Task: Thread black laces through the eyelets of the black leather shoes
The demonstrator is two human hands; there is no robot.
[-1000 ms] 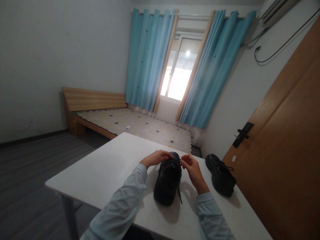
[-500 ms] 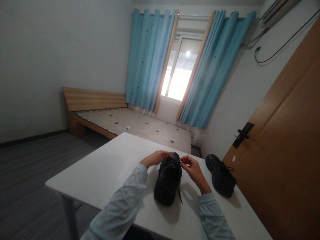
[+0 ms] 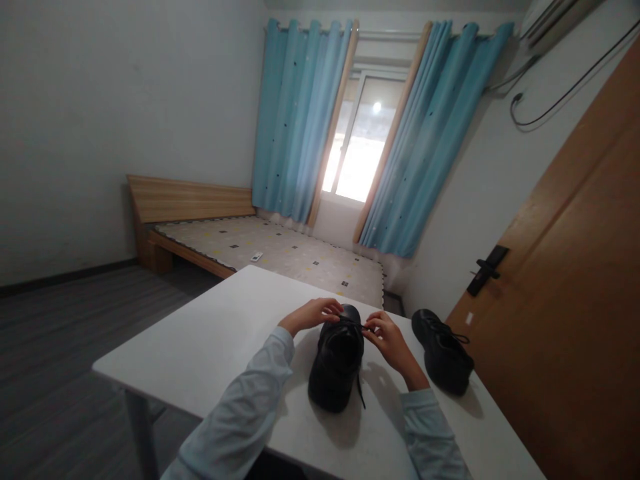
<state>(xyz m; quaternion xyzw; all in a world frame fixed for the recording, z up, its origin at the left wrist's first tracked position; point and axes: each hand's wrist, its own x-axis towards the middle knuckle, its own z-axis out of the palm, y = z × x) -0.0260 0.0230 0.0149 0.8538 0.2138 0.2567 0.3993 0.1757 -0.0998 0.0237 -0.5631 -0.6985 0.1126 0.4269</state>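
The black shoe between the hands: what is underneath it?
The black shoe stands on the white table, casting a shadow toward the person. One lace end hangs down its side. The sole and the tabletop beneath it are covered, so nothing more shows there.

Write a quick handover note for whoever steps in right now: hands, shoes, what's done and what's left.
Left hand and right hand: each pinches the lace over the near black shoe, which sits mid-table.
Second black shoe: to its right, untouched, near the table edge.
Done: lace ends taken up.
Left: no finished bow shows on the near shoe; one lace end hangs loose at its right side.
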